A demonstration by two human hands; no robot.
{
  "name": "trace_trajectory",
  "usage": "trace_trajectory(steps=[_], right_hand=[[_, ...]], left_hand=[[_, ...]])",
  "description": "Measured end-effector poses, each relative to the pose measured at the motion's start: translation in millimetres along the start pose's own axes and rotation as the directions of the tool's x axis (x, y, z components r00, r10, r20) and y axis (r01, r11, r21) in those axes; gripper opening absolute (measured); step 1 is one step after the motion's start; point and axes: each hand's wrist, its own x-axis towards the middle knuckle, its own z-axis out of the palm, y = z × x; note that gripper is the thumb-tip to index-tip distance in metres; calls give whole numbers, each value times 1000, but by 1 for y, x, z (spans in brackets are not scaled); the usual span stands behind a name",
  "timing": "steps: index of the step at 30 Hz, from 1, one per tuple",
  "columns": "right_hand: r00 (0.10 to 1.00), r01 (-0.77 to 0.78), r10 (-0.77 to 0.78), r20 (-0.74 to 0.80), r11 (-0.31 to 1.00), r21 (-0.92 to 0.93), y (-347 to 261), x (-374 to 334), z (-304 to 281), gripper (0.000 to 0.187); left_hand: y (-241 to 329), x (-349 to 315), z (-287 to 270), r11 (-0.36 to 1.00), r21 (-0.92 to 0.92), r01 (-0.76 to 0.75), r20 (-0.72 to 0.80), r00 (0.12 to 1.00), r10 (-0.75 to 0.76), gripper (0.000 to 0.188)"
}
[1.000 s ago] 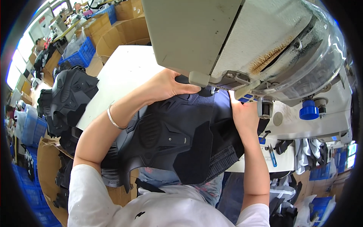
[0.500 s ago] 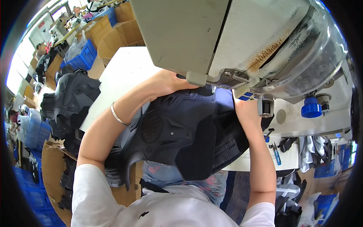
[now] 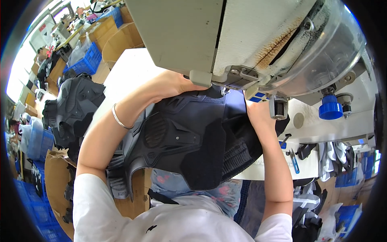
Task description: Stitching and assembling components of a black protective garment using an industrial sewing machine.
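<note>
The black padded piece (image 3: 173, 141) spreads between the forearms (image 3: 100, 141). The left hand (image 3: 177, 85) touches its far edge, the right hand (image 3: 259, 113) its right side; fingers hidden, I cannot tell either grip. A sewing machine (image 3: 181, 36) overhangs that edge.

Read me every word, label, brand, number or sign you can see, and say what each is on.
Nothing can be read with certainty.
Dark ribbed piece, lower left: pale lettering, too small to read.
Upper-left background: reddish mark, too blurred to tell whether it is writing.
Black molded panel and sewing machine: no readable text.
</note>
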Motion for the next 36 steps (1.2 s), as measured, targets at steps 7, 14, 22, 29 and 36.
trace_trajectory(steps=[7, 14, 22, 29, 36], right_hand=[[845, 188, -80, -529, 970, 153, 5, 6, 14, 17], [860, 185, 42, -509, 903, 389, 26, 10, 57, 26], [884, 204, 269, -383, 516, 832, 28, 15, 61, 10], [880, 187, 49, -472, 879, 438, 27, 13, 46, 12], [902, 245, 168, -397, 560, 792, 62, 24, 94, 23]], left_hand=[[2, -2, -1, 999, -30, -41, 19, 999, 42, 40], [-1, 4, -3, 998, 42, 47, 28, 998, -48, 50], [6, 6, -4, 995, 89, 55, 6, 998, -56, 50], [-5, 10, -8, 968, 127, 214, 1, 976, -216, 58], [17, 11, 0, 982, 114, 150, 40, 987, -155, 58]])
